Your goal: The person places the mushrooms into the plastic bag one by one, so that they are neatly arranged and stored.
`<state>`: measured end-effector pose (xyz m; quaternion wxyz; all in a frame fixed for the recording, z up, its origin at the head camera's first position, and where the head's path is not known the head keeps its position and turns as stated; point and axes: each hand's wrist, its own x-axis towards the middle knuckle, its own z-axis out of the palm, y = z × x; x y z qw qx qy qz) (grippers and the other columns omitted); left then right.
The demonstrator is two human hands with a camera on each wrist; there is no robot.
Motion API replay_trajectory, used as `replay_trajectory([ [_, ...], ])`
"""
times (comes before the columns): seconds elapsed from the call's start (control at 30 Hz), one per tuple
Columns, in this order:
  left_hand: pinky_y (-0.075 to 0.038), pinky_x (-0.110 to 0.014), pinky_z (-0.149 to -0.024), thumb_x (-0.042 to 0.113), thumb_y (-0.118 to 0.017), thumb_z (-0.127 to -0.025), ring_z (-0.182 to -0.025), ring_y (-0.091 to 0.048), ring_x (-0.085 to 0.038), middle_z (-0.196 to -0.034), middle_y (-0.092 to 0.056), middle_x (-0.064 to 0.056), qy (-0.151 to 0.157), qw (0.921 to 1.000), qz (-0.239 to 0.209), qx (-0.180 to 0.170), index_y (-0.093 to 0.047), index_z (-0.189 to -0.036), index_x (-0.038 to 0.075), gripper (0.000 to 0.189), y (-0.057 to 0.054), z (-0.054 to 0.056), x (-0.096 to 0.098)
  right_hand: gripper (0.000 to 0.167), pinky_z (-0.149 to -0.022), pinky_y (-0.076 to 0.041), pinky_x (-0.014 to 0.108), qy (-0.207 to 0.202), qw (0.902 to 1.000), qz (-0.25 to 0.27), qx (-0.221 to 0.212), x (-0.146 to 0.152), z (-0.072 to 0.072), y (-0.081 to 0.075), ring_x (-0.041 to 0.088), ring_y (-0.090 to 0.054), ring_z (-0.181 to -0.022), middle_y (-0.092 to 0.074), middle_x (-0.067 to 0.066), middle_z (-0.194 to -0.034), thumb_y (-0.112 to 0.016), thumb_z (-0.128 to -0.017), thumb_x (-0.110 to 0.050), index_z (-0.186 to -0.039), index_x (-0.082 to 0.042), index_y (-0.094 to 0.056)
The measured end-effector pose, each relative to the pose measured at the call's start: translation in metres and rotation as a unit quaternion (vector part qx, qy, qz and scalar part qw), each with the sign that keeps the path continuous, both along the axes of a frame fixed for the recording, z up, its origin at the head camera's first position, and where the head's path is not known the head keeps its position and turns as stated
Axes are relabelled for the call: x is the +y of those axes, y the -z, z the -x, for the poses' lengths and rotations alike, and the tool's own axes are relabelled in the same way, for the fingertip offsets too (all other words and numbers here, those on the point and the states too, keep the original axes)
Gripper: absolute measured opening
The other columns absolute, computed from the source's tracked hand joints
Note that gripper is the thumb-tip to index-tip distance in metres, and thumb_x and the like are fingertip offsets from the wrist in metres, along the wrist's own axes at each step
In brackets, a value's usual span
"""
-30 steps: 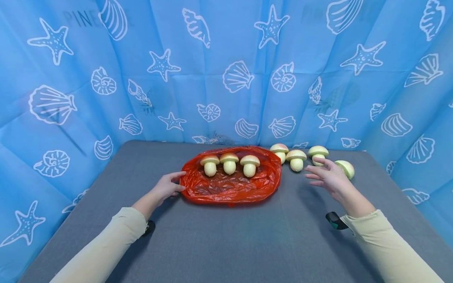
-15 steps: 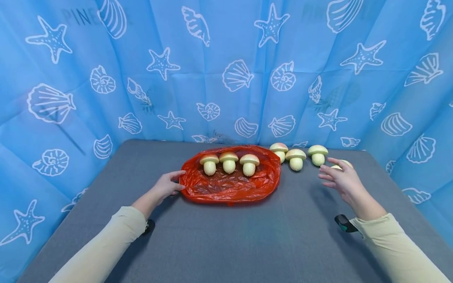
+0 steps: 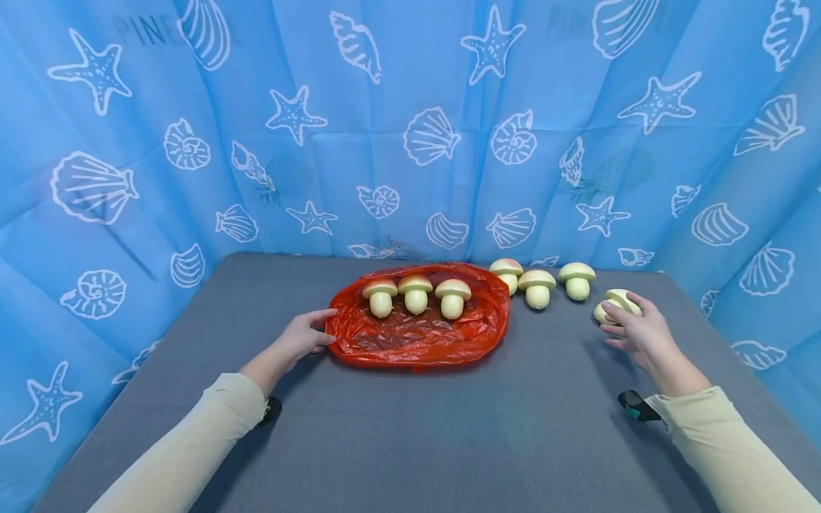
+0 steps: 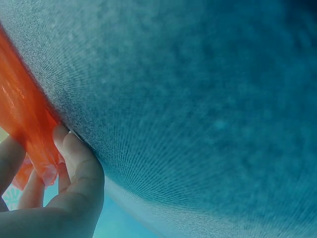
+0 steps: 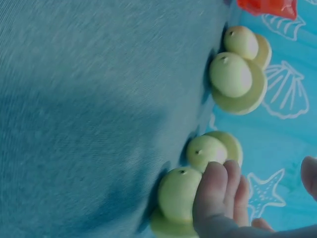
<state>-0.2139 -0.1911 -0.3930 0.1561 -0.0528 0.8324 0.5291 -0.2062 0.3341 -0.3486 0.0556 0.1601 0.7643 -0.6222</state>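
Observation:
In the head view, my left hand [image 3: 301,338] holds the left rim of a red plastic bag [image 3: 417,349]. Its fingers curl around the bag's edge, as the left wrist view shows. Three toy mushrooms [image 3: 415,296] stand in a row inside the open bag, pale stems with pink-tinged caps. Over on the right, my right hand [image 3: 644,342] hovers beside a pale toy mushroom [image 3: 606,310] that lies tilted. Its fingers reach over that mushroom's near side, with the thumb spread well apart in the right wrist view.
Several more mushrooms stand right of the bag: a pair [image 3: 537,292] close against its edge and a single mushroom [image 3: 577,285] farther right. A grey cloth covers the table [image 3: 436,442]. Behind it hangs a blue curtain [image 3: 385,107] with white shells and starfish.
My right hand has moved to the right, away from the standing mushrooms and down to the tilted one at the far right. The left hand and the bag have stayed in place.

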Motion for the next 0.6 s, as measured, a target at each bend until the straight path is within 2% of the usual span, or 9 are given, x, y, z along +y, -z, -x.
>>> replay_trajectory([
  [0.07,-0.044,-0.050,-0.097,0.001,-0.057,-0.094,-0.132,-0.037,-0.040,-0.151,-0.032,-0.023,0.000,1.0000,0.002,0.001,-0.036,-0.150,0.007,0.059,0.000,0.000,0.000,0.093,-0.066,-0.055,0.030,-0.009,0.9999,-0.005,-0.013,0.005,0.001,0.002,0.003,-0.063,-0.069,-0.058,-0.001,-0.091,-0.051,-0.098,-0.037,-0.150,-0.003,0.018],
  [0.13,-0.044,-0.050,-0.097,0.001,-0.057,-0.094,-0.131,-0.038,-0.040,-0.151,-0.033,-0.024,-0.001,1.0000,0.004,0.001,-0.037,-0.150,0.007,0.059,0.000,-0.001,0.000,0.095,-0.066,-0.055,0.032,-0.012,0.9995,-0.010,-0.028,0.008,0.002,0.004,0.005,-0.063,-0.069,-0.060,0.005,-0.091,-0.050,-0.098,-0.039,-0.149,-0.004,0.022],
  [0.2,-0.044,-0.050,-0.097,0.002,-0.057,-0.094,-0.131,-0.038,-0.040,-0.150,-0.034,-0.024,-0.002,1.0000,0.005,0.000,-0.037,-0.149,0.007,0.059,0.000,0.000,0.000,0.098,-0.066,-0.055,0.034,-0.010,0.9990,-0.016,-0.042,0.012,0.003,0.007,0.005,-0.061,-0.068,-0.058,0.027,-0.110,-0.048,-0.098,-0.042,-0.146,-0.005,0.027],
  [0.27,-0.044,-0.050,-0.096,0.002,-0.057,-0.095,-0.131,-0.038,-0.040,-0.150,-0.034,-0.024,-0.003,1.0000,0.005,-0.002,-0.037,-0.149,0.007,0.059,0.000,0.000,0.000,0.100,-0.067,-0.055,0.035,-0.005,0.9984,-0.013,-0.054,0.015,0.005,0.009,0.004,-0.060,-0.067,-0.033,0.042,-0.137,-0.047,-0.097,-0.044,-0.143,-0.008,0.034],
  [0.3,-0.044,-0.050,-0.096,0.002,-0.057,-0.095,-0.131,-0.038,-0.040,-0.150,-0.034,-0.024,-0.004,1.0000,0.005,-0.002,-0.037,-0.149,0.007,0.059,0.000,0.000,0.000,0.101,-0.067,-0.055,0.035,-0.001,0.9981,-0.008,-0.061,0.017,0.005,0.010,0.004,-0.059,-0.066,-0.017,0.041,-0.148,-0.047,-0.097,-0.044,-0.141,-0.010,0.038],
  [0.37,-0.044,-0.050,-0.096,0.002,-0.057,-0.094,-0.131,-0.038,-0.040,-0.150,-0.034,-0.024,-0.004,1.0000,0.004,-0.003,-0.037,-0.149,0.007,0.059,0.000,0.000,0.000,0.102,-0.067,-0.055,0.036,0.011,0.9972,0.001,-0.074,0.021,0.008,0.013,0.004,-0.058,-0.065,-0.006,0.038,-0.153,-0.047,-0.097,-0.044,-0.138,-0.014,0.042],
  [0.5,-0.044,-0.050,-0.096,0.002,-0.057,-0.095,-0.130,-0.039,-0.040,-0.150,-0.034,-0.024,-0.004,1.0000,0.003,-0.004,-0.038,-0.149,0.007,0.058,0.001,0.001,0.000,0.105,-0.069,-0.055,0.039,0.026,0.9949,0.017,-0.096,0.027,0.013,0.016,0.007,-0.056,-0.064,-0.007,0.038,-0.152,-0.049,-0.097,-0.043,-0.135,-0.017,0.045],
  [0.6,-0.044,-0.050,-0.096,0.002,-0.058,-0.094,-0.130,-0.039,-0.040,-0.150,-0.034,-0.024,-0.004,1.0000,0.004,-0.004,-0.038,-0.149,0.008,0.059,0.001,0.001,-0.001,0.105,-0.070,-0.056,0.039,0.016,0.9944,0.016,-0.103,0.031,0.018,0.017,0.008,-0.057,-0.064,-0.010,0.041,-0.149,-0.049,-0.097,-0.041,-0.134,-0.016,0.046],
])
